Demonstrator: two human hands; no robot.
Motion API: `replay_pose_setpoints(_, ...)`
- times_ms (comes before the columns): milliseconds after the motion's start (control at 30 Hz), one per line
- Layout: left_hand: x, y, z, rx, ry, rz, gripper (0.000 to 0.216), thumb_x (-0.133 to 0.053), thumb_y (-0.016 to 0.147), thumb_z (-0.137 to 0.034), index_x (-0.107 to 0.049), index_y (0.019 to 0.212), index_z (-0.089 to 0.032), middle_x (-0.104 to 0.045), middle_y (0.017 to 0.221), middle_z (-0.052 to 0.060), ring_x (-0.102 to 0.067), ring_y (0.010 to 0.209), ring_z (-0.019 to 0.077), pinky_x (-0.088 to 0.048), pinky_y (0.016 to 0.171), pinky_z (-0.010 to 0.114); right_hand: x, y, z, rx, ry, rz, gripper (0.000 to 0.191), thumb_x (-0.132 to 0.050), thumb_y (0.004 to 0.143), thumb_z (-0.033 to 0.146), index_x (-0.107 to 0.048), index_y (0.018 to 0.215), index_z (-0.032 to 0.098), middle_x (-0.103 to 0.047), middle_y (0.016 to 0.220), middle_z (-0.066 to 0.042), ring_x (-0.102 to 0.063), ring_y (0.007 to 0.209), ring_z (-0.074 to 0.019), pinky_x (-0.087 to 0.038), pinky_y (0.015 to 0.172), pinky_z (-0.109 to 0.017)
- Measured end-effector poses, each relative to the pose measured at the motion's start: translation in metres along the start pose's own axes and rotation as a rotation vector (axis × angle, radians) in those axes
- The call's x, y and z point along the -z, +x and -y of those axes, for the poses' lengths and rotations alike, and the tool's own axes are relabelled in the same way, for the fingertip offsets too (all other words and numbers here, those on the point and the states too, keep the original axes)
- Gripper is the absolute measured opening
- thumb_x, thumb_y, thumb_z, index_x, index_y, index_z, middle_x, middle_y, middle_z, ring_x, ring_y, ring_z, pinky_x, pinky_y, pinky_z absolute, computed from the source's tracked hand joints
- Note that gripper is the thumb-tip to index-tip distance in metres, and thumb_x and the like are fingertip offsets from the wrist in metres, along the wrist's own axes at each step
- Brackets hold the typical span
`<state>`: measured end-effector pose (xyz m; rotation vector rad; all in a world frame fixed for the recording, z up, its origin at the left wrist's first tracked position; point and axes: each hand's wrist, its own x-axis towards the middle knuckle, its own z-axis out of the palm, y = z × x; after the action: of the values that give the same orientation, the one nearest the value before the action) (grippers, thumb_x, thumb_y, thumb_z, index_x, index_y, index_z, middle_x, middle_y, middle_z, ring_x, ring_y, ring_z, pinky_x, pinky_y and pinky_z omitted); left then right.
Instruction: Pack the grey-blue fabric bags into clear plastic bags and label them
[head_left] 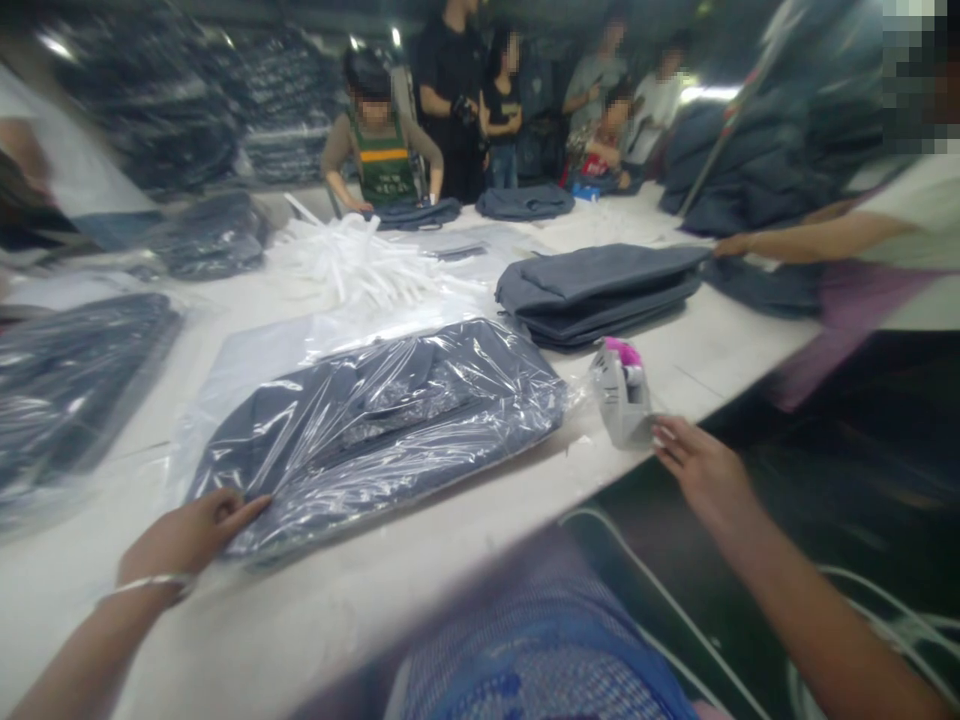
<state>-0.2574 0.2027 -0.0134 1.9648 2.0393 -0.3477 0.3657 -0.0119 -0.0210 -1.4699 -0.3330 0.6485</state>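
Note:
A folded dark blue-grey garment in a shiny clear plastic bag (390, 430) lies on the white table in front of me. My left hand (184, 535), with a pale bracelet at its wrist, grips the bag's near left end, its thumb on the plastic. Beyond the bag's right end stands a pale tape dispenser (621, 400) with a pink part at its top. The fingers of my right hand (697, 460) pinch the dispenser's near end at the table edge. Clear film shows between bag and dispenser, but whether it is tape is too blurred to tell.
A stack of folded dark cloth (600, 285) lies behind the dispenser. White strips (352, 255) are heaped mid-table. Another bagged garment (75, 380) lies at left. A co-worker's arm (825, 235) reaches in from the right; several people stand across the table (465, 520). White cables (675, 620) hang below its edge.

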Motion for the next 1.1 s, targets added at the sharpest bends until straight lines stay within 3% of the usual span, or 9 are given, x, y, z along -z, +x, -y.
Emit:
replay_pose_setpoints(133,0.0,0.0,0.001,-0.001,-0.015,-0.002,0.06,-0.03,0.076,-0.084,-0.059,0.075,-0.032,-0.068,0.064,-0.006,-0.065,0.075,0.0257,-0.041,0.068,0.031,0.006,-0.003,-0.029,-0.192,0.113,0.014,0.025,-0.082,0.065,0.04,-0.07,0.081,0.026,-0.074,0.089,-0.001,-0.068,0.079,-0.0142,-0.059,0.074,-0.026)
replay_pose_setpoints(300,0.001,-0.002,-0.004,-0.024,-0.007,-0.027,0.056,-0.035,0.078,-0.081,-0.059,0.077,-0.03,-0.066,0.062,-0.005,-0.063,0.073,0.0247,-0.038,0.065,0.028,0.021,-0.008,-0.031,-0.007,-0.337,-0.113,0.031,-0.079,0.06,0.048,-0.073,0.077,0.022,-0.074,0.079,-0.006,-0.063,0.06,-0.0167,-0.054,0.054,-0.029)
replay_pose_setpoints(367,0.001,-0.008,-0.009,-0.023,-0.002,-0.055,0.053,-0.038,0.08,-0.077,-0.059,0.078,-0.028,-0.066,0.065,-0.003,-0.062,0.072,0.0235,-0.037,0.063,0.028,0.022,-0.019,-0.02,0.087,-0.645,-0.03,0.034,-0.073,0.064,0.056,-0.075,0.077,0.025,-0.075,0.08,-0.007,-0.067,0.064,-0.0231,-0.055,0.056,-0.035)
replay_pose_setpoints(467,0.003,-0.018,-0.02,-0.039,-0.027,-0.115,0.049,-0.044,0.081,-0.07,-0.058,0.077,-0.024,-0.067,0.071,0.001,-0.062,0.072,0.0225,-0.035,0.061,0.027,-0.004,-0.037,0.003,0.352,-0.914,0.326,0.035,-0.067,0.068,0.061,-0.077,0.08,0.031,-0.077,0.084,-0.005,-0.071,0.073,-0.0293,-0.057,0.063,-0.041)
replay_pose_setpoints(567,0.004,-0.022,-0.028,-0.047,-0.058,-0.169,0.045,-0.049,0.082,-0.065,-0.057,0.071,-0.023,-0.066,0.072,0.003,-0.061,0.071,0.0217,-0.034,0.059,0.028,-0.075,-0.053,0.029,0.669,-0.898,0.892,0.023,-0.065,0.077,0.052,-0.077,0.083,0.032,-0.077,0.085,-0.003,-0.071,0.077,-0.0263,-0.057,0.07,-0.038)
replay_pose_setpoints(667,0.001,-0.023,-0.029,-0.038,-0.093,-0.197,0.042,-0.052,0.082,-0.063,-0.058,0.071,-0.023,-0.066,0.073,0.002,-0.061,0.072,0.0204,-0.034,0.06,0.027,-0.172,-0.077,0.052,0.867,-0.861,1.418,0.019,-0.059,0.088,0.041,-0.075,0.087,0.03,-0.076,0.085,-0.002,-0.069,0.074,-0.0196,-0.053,0.069,-0.032)
replay_pose_setpoints(767,-0.002,-0.024,-0.029,-0.028,-0.131,-0.218,0.04,-0.056,0.081,-0.061,-0.06,0.072,-0.023,-0.067,0.075,0.002,-0.062,0.073,0.0197,-0.035,0.06,0.028,-0.27,-0.106,0.059,0.982,-0.818,1.786,0.02,-0.058,0.09,0.038,-0.075,0.089,0.027,-0.074,0.081,0.0,-0.066,0.07,-0.015,-0.048,0.066,-0.028)
replay_pose_setpoints(933,-0.005,-0.025,-0.031,-0.03,-0.188,-0.232,0.038,-0.06,0.08,-0.059,-0.061,0.072,-0.022,-0.068,0.072,0.002,-0.063,0.072,0.0195,-0.035,0.058,0.028,-0.398,-0.143,0.027,1.136,-0.879,2.046,0.016,-0.065,0.085,0.037,-0.075,0.085,0.025,-0.072,0.072,0.002,-0.059,0.062,-0.0122,-0.038,0.059,-0.025)
replay_pose_setpoints(1100,-0.009,-0.025,-0.031,-0.026,-0.233,-0.228,0.036,-0.063,0.08,-0.058,-0.06,0.07,-0.023,-0.068,0.072,0.003,-0.063,0.071,0.0203,-0.033,0.057,0.03,-0.477,-0.164,-0.009,1.354,-1.057,2.118,0.015,-0.068,0.081,0.037,-0.076,0.086,0.025,-0.073,0.076,0.001,-0.058,0.064,-0.0137,-0.033,0.056,-0.026)
